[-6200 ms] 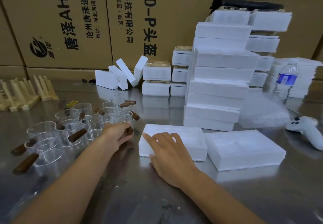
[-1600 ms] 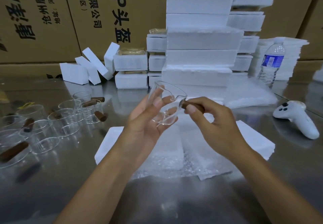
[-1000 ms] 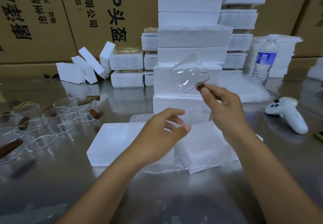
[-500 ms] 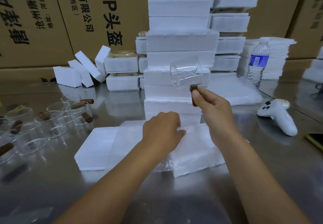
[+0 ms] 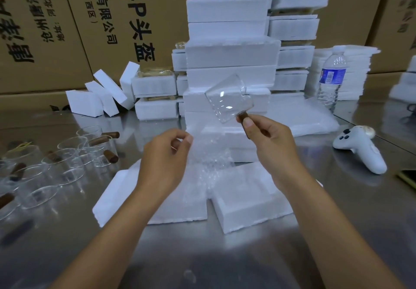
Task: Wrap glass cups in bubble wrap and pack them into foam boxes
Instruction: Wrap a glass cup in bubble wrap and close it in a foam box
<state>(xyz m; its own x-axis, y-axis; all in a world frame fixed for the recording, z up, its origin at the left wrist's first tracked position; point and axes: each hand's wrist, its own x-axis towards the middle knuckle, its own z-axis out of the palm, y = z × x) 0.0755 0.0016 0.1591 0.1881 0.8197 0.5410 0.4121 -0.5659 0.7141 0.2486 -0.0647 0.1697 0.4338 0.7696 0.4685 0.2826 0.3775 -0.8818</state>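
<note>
My right hand (image 5: 270, 140) pinches the brown wooden handle of a clear glass cup (image 5: 227, 99) and holds it tilted in the air above the table. My left hand (image 5: 166, 155) pinches the top edge of a sheet of bubble wrap (image 5: 209, 155), lifted so that it hangs down onto two open foam box halves (image 5: 247, 203) lying side by side on the steel table. The cup is just above and to the right of the sheet's raised edge, apart from it.
Several more glass cups with wooden handles (image 5: 67, 160) stand at the left. A tall stack of foam boxes (image 5: 229, 54) rises behind the hands. A water bottle (image 5: 332, 79), bubble wrap sheets (image 5: 304, 117) and a white controller (image 5: 358, 149) are at the right. Cardboard cartons (image 5: 67, 29) form the back wall.
My left hand has picked up the bubble wrap edge from the foam halves and raised it. The cup in my right hand has tilted and stayed at about the same height.
</note>
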